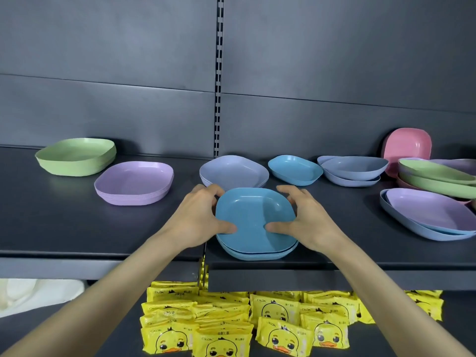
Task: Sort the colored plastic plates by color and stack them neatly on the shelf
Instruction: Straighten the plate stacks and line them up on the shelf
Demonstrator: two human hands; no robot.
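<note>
Both hands grip the teal plate stack (255,215), which sits at the front edge of the shelf (64,228), near its middle. The left hand (201,220) and the right hand (309,222) each curl their fingers round a side rim, with the thumbs pressed on the top plate's near side. Just behind the stack lie a pale blue stack (233,171) and a lone teal plate (295,170). A purple stack (134,182) and a green stack (77,157) sit toward the back left. A pink plate (407,150) leans against the back wall at the right end.
</note>
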